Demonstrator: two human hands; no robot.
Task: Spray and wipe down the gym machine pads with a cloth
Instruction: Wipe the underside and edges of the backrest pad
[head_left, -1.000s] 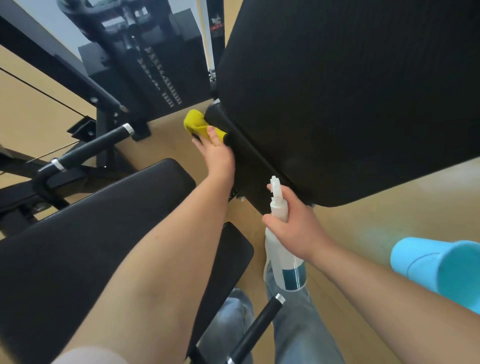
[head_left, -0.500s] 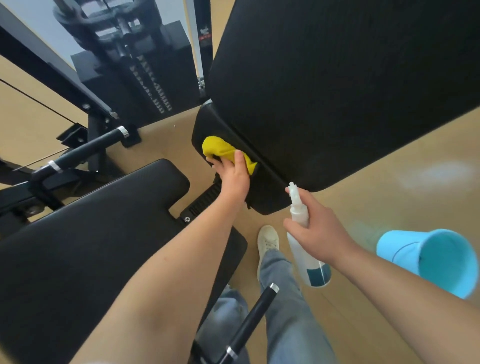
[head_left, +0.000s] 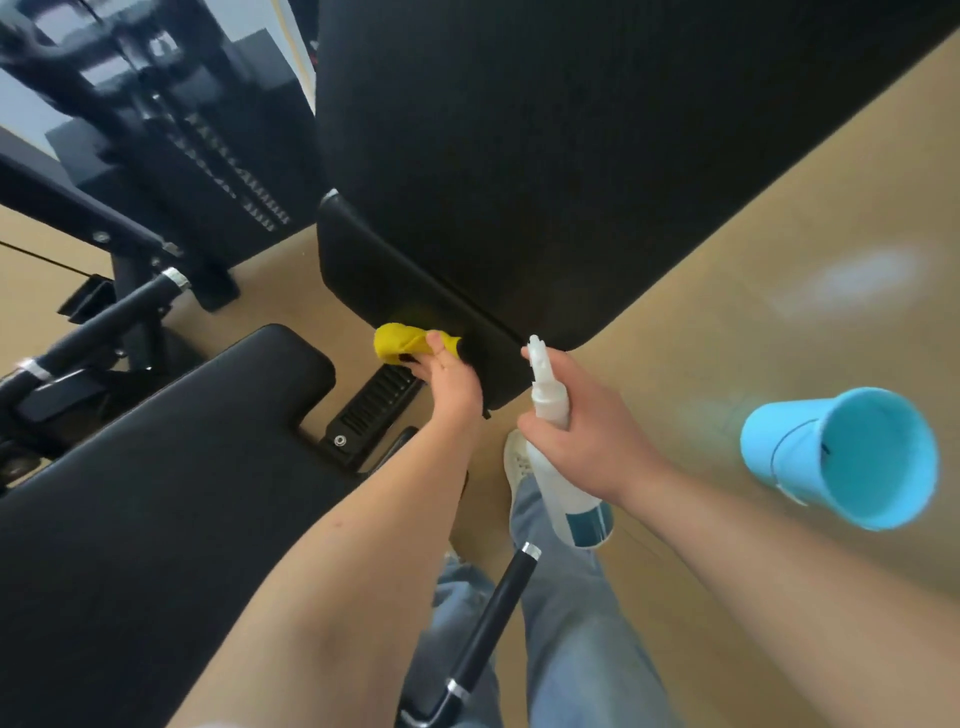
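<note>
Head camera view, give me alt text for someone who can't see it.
A person's left hand presses a yellow cloth against a black gym machine pad, while the right hand holds a white spray bottle. A blue bucket stands on the tan floor.

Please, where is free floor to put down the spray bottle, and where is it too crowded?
Free: the tan floor between the big black pad and the blue bucket. Crowded: near the left hand with the yellow cloth, among the bench pad, the shoe and the frame.
</note>
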